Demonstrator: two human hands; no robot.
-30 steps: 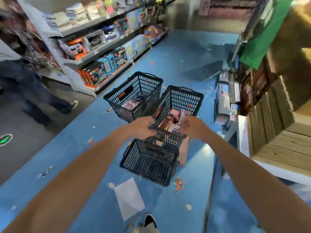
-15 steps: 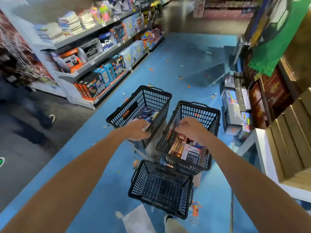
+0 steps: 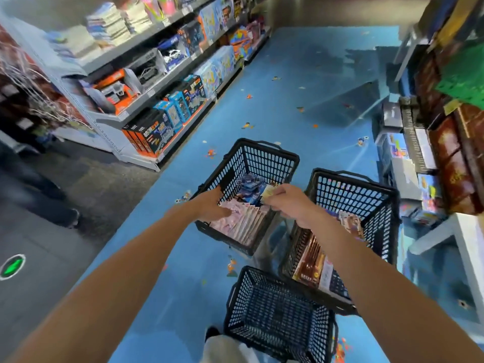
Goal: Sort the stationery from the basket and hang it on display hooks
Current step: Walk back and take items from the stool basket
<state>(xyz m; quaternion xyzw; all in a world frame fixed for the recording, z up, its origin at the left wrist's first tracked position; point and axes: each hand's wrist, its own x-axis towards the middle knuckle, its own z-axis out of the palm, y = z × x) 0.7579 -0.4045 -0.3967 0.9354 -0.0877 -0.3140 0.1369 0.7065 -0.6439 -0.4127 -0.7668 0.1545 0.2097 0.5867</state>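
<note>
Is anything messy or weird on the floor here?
Yes. Small colourful scraps lie scattered over the blue floor, some right beside the black baskets. They look like litter, though they could be floor stickers.

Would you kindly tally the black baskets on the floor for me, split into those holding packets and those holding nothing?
Baskets holding packets: 2 (left basket, right basket)
Baskets with nothing visible inside: 1 (near basket)
Total: 3 baskets
</note>
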